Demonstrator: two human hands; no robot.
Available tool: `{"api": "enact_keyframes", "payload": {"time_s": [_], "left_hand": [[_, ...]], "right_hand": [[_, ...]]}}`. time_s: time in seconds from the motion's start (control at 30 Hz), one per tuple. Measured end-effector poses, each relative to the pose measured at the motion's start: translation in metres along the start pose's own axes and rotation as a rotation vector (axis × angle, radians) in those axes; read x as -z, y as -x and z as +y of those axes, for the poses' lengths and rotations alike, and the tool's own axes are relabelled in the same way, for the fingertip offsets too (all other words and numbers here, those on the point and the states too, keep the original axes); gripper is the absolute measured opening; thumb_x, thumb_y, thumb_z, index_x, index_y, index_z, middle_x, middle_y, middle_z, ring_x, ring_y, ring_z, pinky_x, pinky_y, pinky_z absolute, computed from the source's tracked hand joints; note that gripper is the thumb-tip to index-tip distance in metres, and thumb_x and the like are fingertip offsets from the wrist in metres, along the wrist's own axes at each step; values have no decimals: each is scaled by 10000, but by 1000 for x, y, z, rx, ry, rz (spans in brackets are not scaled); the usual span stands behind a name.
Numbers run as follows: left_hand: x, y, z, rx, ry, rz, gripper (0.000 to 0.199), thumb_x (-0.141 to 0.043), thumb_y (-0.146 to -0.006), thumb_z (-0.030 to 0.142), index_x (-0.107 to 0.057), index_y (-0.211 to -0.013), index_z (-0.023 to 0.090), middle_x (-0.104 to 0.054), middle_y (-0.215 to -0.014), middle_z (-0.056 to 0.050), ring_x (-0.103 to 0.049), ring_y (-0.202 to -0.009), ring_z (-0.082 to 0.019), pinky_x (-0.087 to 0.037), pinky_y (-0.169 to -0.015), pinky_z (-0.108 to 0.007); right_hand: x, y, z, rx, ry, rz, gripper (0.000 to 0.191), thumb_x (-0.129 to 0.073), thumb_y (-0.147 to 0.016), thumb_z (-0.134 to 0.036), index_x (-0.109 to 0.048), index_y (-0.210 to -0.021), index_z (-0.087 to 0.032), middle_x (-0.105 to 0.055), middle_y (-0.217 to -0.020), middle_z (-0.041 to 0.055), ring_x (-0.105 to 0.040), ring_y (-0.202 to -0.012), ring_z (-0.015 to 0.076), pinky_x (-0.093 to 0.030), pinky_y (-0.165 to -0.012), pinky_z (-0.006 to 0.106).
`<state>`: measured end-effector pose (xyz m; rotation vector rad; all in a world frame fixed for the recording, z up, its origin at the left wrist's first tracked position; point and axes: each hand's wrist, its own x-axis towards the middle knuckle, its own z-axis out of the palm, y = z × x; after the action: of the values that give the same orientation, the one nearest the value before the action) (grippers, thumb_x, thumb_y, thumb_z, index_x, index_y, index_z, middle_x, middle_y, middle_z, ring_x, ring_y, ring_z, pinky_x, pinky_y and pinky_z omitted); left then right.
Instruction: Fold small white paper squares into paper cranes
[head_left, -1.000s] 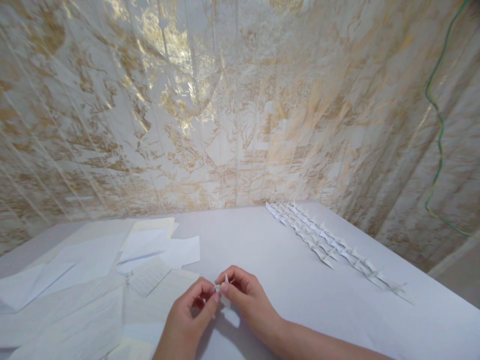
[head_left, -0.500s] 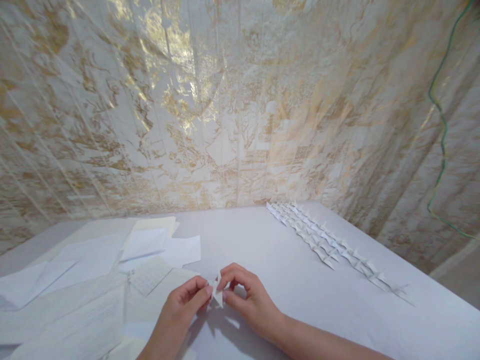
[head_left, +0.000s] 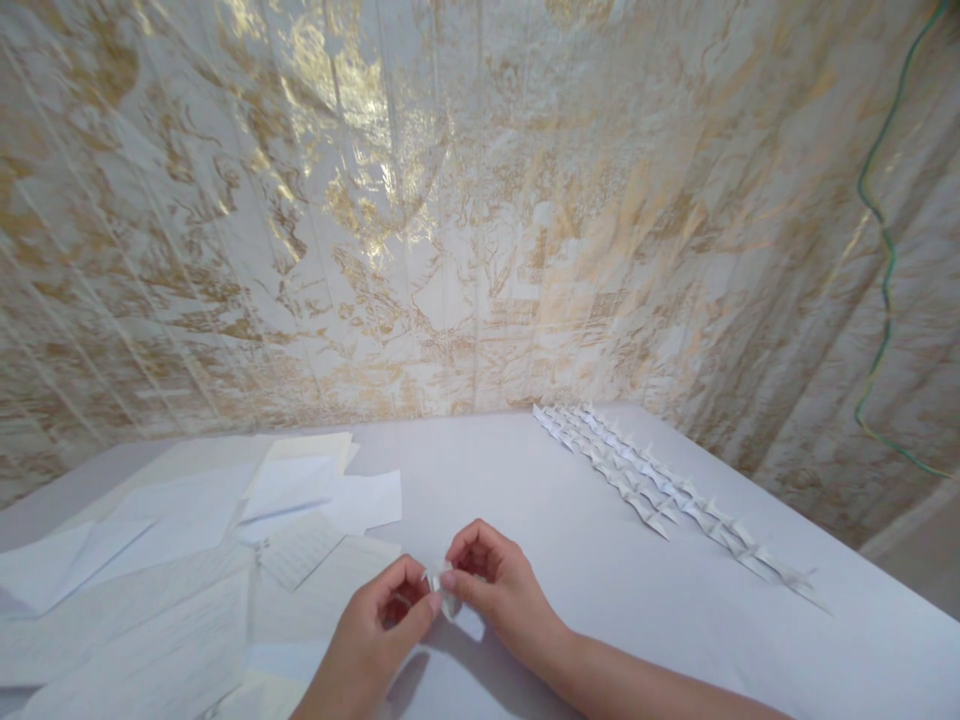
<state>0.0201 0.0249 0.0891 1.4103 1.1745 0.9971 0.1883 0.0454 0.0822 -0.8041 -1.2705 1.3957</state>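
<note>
Overlapping paper sheets [head_left: 150, 640] cover the left of the white table [head_left: 465, 460] on my remote feed. Centre front, I see the left hand [head_left: 394, 615] pinching a small folded paper [head_left: 450, 606], the right hand [head_left: 506, 597] gripping it too. Rightward, folded paper pieces [head_left: 634, 475] form slanting rows.

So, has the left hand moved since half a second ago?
Yes, slightly: the left hand has shifted rightward in the view, judged against the loose papers, which have stayed put.
</note>
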Motion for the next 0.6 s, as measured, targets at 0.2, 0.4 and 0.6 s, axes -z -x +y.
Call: {"api": "enact_keyframes", "payload": {"time_s": [0.2,0.4,0.6], "left_hand": [[-3,0,1,-26,-47,58,427,-657,-799,590,-509,-642,221,-431,-611,57,-398,-597,-143,-309,-581,-257],[0,-2,0,-60,-112,99,377,-659,-798,544,-532,-657,218,-451,-620,54,-420,-604,-149,-331,-588,-256],[-3,-2,0,-53,-68,88,333,-662,-800,526,-618,-730,204,-517,-654,40,-493,-646,-160,-394,-618,-257]], "right_hand": [[-2,0,-1,3,-57,30,354,-821,-696,-254,-603,-974,-243,-582,-690,-73,-531,-618,127,-389,-629,268],[-1,0,0,-45,16,-28,346,-840,-728,-465,-650,-845,-201,-535,-649,-55,-453,-584,109,-348,-590,257],[-1,1,0,-63,121,17,407,-819,-743,-532,-646,-733,-163,-395,-515,-95,-309,-508,80,-225,-506,232]]}}
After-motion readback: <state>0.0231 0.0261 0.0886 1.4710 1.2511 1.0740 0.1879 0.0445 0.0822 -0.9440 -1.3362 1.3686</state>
